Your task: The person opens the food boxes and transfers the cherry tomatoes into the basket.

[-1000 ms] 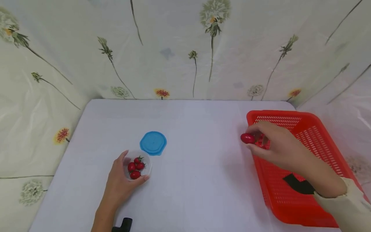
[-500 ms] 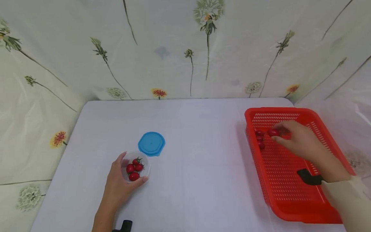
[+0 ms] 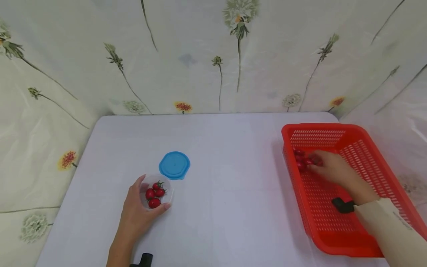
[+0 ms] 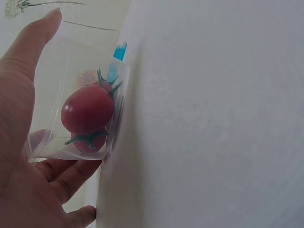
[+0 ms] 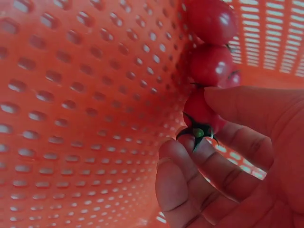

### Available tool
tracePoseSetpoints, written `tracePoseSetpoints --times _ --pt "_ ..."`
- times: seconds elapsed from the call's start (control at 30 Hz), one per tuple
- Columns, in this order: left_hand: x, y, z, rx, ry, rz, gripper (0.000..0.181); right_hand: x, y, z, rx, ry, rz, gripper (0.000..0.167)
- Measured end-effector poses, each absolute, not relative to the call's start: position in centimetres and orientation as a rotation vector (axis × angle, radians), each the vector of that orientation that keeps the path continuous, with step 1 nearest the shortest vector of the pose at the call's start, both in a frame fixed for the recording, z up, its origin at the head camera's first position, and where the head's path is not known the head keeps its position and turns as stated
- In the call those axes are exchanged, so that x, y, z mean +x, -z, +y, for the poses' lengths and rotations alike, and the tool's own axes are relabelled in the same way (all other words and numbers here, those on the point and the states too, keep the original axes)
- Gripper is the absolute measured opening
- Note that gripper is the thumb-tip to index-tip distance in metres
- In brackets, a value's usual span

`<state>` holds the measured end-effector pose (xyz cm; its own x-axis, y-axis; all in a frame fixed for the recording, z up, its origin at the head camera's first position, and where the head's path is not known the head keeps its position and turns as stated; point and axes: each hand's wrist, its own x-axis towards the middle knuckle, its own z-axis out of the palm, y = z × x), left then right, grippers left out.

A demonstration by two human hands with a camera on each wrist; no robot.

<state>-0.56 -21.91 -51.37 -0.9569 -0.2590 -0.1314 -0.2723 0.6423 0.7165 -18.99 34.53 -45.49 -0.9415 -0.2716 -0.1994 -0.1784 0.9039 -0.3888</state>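
My left hand (image 3: 138,208) grips a small clear plastic cup (image 4: 57,121) that stands on the table, thumb on one side and fingers round the other. Inside the cup lie several red cherry tomatoes (image 3: 154,203) with green stems. Over on the right, my right hand (image 3: 328,167) is down in a red perforated basket (image 3: 328,246), by its left wall. Between thumb and fingers it pinches a cherry tomato (image 5: 197,107), whose green stem end faces the wrist camera. More cherry tomatoes (image 5: 211,21) lie in a row against the basket wall, just beyond the pinched one.
A blue lid (image 3: 174,165) lies flat on the white-covered table (image 3: 230,200), just behind the cup. Behind the table hangs a flower-printed sheet (image 3: 200,74). The basket's raised rim surrounds my right hand.
My right hand, with a cherry tomato, has gone from the basket's left rim inward, then down toward the tomatoes by the left wall. My left hand keeps holding the cup.
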Motion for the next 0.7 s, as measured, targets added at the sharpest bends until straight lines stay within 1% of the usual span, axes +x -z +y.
tracePoseSetpoints --times 0.5,0.7 --pt "-0.46 51.27 -21.88 -0.475 -1.248 2.828 0.122 -18.98 45.65 34.11 -0.258 0.535 2.753 0.055" --pt "-0.43 51.27 -21.89 -0.470 -1.259 2.830 0.122 -19.21 45.57 34.41 -0.243 0.525 2.720 0.065"
